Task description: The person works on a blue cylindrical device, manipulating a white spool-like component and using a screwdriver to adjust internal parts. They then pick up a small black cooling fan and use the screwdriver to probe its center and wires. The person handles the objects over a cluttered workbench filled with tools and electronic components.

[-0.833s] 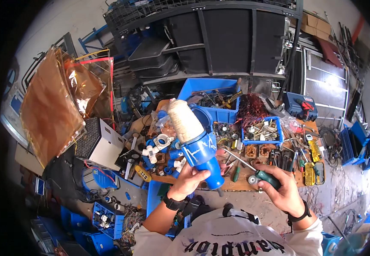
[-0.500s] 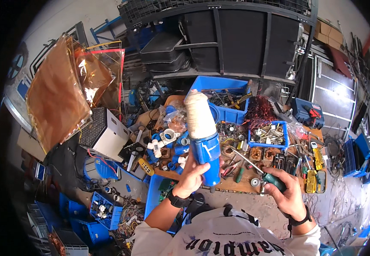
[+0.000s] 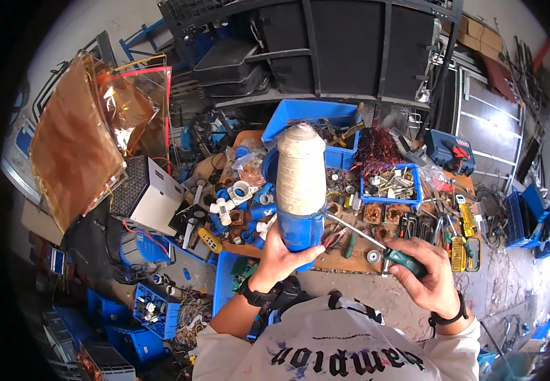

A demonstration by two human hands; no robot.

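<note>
Tube (image 3: pixel 300 228), blue with a pale, ridged core (image 3: pixel 301 174) poking up from it, is held up over the bench (image 3: pixel 332 261), mid-view. From my far seat I go left to right. White pipe bits (image 3: pixel 223 211) lie in a messy heap, maybe put there to leave room for the hands. Next I see the left hand (image 3: pixel 282 255), wrapped around the low blue end of the tube. I think it grips low so the core is free and the tube sits firm, about upright. Then comes the screwdriver (image 3: pixel 407 261), its thin rod aimed at the tube's side. I can't tell if the tip touches. Behind the rod, a blue tray (image 3: pixel 390 211) holds metal bits, likely so they don't roll off. Last, the right hand (image 3: pixel 428 270) has its fingers curled around the screwdriver's green handle, which should help it steer the tip.
</note>
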